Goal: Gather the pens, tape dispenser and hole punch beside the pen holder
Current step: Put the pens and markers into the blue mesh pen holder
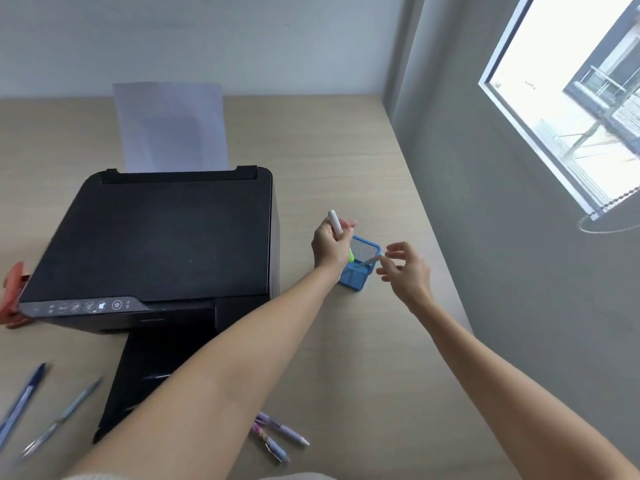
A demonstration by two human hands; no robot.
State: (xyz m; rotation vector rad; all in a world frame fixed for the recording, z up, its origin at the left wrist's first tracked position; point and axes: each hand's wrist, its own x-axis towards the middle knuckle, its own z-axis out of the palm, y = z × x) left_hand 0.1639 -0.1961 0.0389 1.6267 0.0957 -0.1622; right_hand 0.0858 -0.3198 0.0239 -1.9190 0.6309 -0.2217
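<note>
A blue mesh pen holder [360,268] stands on the wooden desk to the right of the printer. My left hand [329,245] grips a white highlighter with a green tip [335,223] just above the holder's left rim. My right hand [407,271] hovers at the holder's right side with fingers spread, fingertips touching a thin grey pen [371,260] that leans in the holder. Two pastel purple pens [277,434] lie near the front edge under my left forearm. Two blue pens [38,407] lie at the front left. A red object [12,296] sits half hidden left of the printer.
A black printer [156,244] with paper [169,126] in its rear feed fills the desk's middle; its output tray [138,372] juts toward me. A grey wall with a window [571,98] bounds the desk [346,161] on the right.
</note>
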